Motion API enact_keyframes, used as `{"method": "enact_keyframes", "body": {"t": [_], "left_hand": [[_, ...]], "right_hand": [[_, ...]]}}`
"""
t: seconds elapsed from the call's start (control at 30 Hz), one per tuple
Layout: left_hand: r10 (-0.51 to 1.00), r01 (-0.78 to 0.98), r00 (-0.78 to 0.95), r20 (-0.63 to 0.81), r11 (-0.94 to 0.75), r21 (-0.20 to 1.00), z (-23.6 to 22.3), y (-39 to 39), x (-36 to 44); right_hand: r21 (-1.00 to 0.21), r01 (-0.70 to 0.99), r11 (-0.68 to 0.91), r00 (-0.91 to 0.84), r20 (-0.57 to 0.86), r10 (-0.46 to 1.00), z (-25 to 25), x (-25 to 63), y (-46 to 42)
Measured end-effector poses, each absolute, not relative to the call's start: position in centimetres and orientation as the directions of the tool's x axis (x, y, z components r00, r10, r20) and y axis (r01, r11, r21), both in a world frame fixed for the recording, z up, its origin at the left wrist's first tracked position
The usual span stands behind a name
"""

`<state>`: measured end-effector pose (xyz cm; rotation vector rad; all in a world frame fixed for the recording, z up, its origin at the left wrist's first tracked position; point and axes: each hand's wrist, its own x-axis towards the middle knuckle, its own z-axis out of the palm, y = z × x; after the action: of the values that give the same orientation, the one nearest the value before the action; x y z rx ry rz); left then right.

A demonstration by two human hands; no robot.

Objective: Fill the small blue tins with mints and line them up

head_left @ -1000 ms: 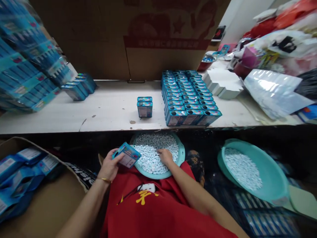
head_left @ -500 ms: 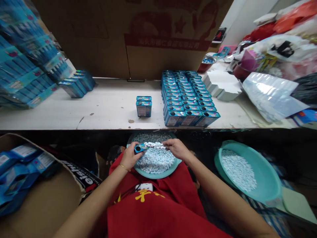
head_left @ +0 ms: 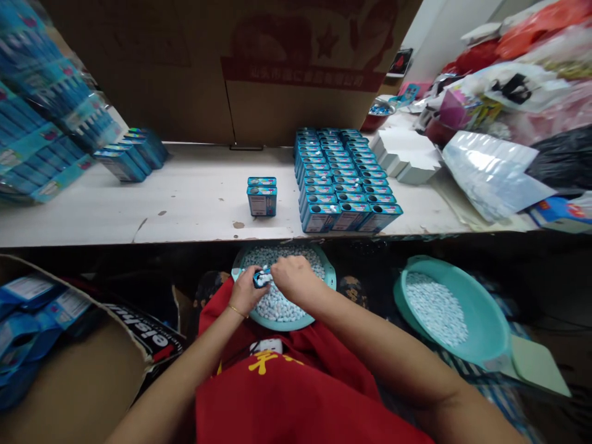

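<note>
In the middle of the head view, my left hand (head_left: 246,290) grips a small blue candy box (head_left: 257,279) with its open end up and tilted toward the right. White candies (head_left: 264,277) lie at the mouth of the box. My right hand (head_left: 296,277) is closed right beside the opening, over a small scoop that its fingers mostly hide. Below both hands, a turquoise basin (head_left: 330,274) full of white and pale blue candies (head_left: 282,305) rests on my lap.
On the white table (head_left: 203,209) stand rows of blue boxes (head_left: 345,179) and a pair of boxes (head_left: 262,200). A large carton (head_left: 176,74) is behind. At right sits another turquoise basin (head_left: 485,314); at left, a carton (head_left: 92,370) holds blue boxes (head_left: 32,314).
My right hand rose from the candies with a scoopful and moved left to the box mouth. My left hand brought the box rightward over the basin and turned its open end up.
</note>
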<state>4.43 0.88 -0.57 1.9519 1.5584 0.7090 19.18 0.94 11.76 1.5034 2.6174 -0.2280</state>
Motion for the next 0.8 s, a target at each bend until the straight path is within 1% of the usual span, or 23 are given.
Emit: {"method": "enact_keyframes", "body": {"t": [0.1,0.2,0.33,0.4,0.43,0.47,0.53,0.63,0.7,0.8], "left_hand": [[0.983,0.629,0.184,0.016,-0.13,0.767,-0.7,0.8,4.2],[0.99,0.556,0.14,-0.031,-0.052,0.83,-0.7,0.7,3.9],[0.997,0.414,-0.001,-0.073,0.067,0.908,-0.8,1.3,3.1],[0.986,0.338,-0.076,-0.146,0.164,0.927,-1.2,2.0,2.8],[0.977,0.286,-0.095,-0.193,0.212,0.934,-1.5,2.3,2.8],[0.965,0.225,-0.101,-0.242,0.259,0.939,-1.9,2.7,2.9],[0.941,0.093,-0.063,-0.332,0.337,0.937,-2.6,3.3,3.5],[0.912,-0.044,0.031,-0.41,0.411,0.911,-3.4,3.6,5.0],[0.901,-0.08,0.084,-0.425,0.431,0.899,-3.5,3.4,6.0],[0.903,-0.057,0.154,-0.401,0.413,0.909,-2.9,2.7,6.7]], "right_hand": [[-0.065,0.87,0.489,-0.492,-0.179,0.852,12.1,20.1,0.7],[-0.057,0.918,0.392,-0.394,-0.235,0.888,11.3,23.5,0.5],[0.041,0.982,0.183,-0.167,-0.243,0.956,7.3,29.4,0.4],[0.088,0.989,0.115,-0.094,-0.216,0.972,4.4,31.0,0.6],[0.091,0.99,0.105,-0.084,-0.212,0.974,3.0,31.2,0.8],[0.073,0.992,0.105,-0.087,-0.218,0.972,1.6,30.9,1.0],[-0.001,0.994,0.108,-0.105,-0.251,0.962,-1.0,29.2,1.4],[-0.091,0.994,0.067,-0.09,-0.281,0.955,-3.8,26.0,1.7],[-0.157,0.988,0.0,-0.044,-0.278,0.96,-4.9,24.7,1.7],[-0.316,0.943,-0.106,0.007,-0.298,0.954,-5.8,24.7,1.7]]}}
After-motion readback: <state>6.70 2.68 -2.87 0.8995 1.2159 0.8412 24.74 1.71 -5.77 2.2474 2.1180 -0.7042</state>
